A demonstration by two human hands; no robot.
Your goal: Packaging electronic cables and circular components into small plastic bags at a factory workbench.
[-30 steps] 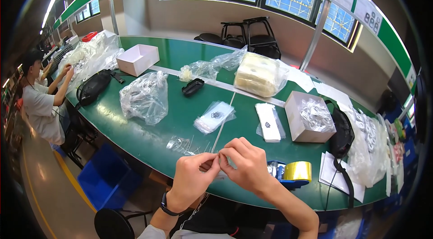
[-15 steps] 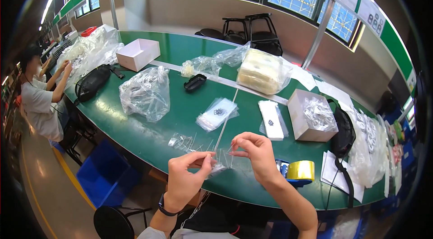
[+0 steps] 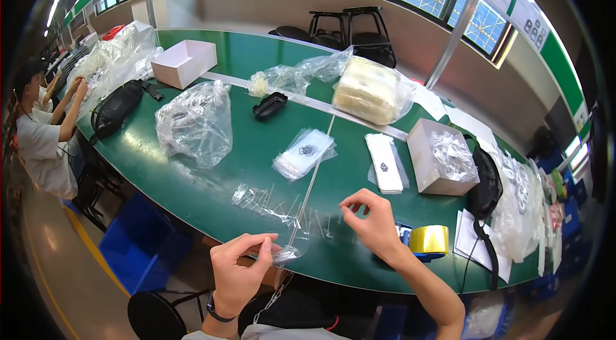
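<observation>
At the table's near edge, my left hand (image 3: pixel 242 270) is closed, thumb against fingers, on a small clear plastic bag (image 3: pixel 289 254) with whitish contents. Farther right, my right hand (image 3: pixel 374 223) hovers over the table with thumb and forefinger pinched; anything between them is too thin and see-through to make out. Between and beyond the hands lie several thin clear strips with fine pin-like pieces (image 3: pixel 273 209), spread in a loose row. Past them rests a stack of clear flat bags (image 3: pixel 305 152) with a dark mark.
A yellow tape roll on a blue dispenser (image 3: pixel 428 241) stands right of my right hand. Around the green table (image 3: pixel 256 141) are a bulging clear bag (image 3: pixel 196 123), a black tray (image 3: pixel 270 105), white packets (image 3: pixel 385 163) and an open box (image 3: pixel 443 160). A co-worker (image 3: pixel 42 128) sits far left.
My hands have moved apart: the left went left and down with the bag, the right shifted rightward. More of the thin strips now show between them. The whole view has shifted slightly.
</observation>
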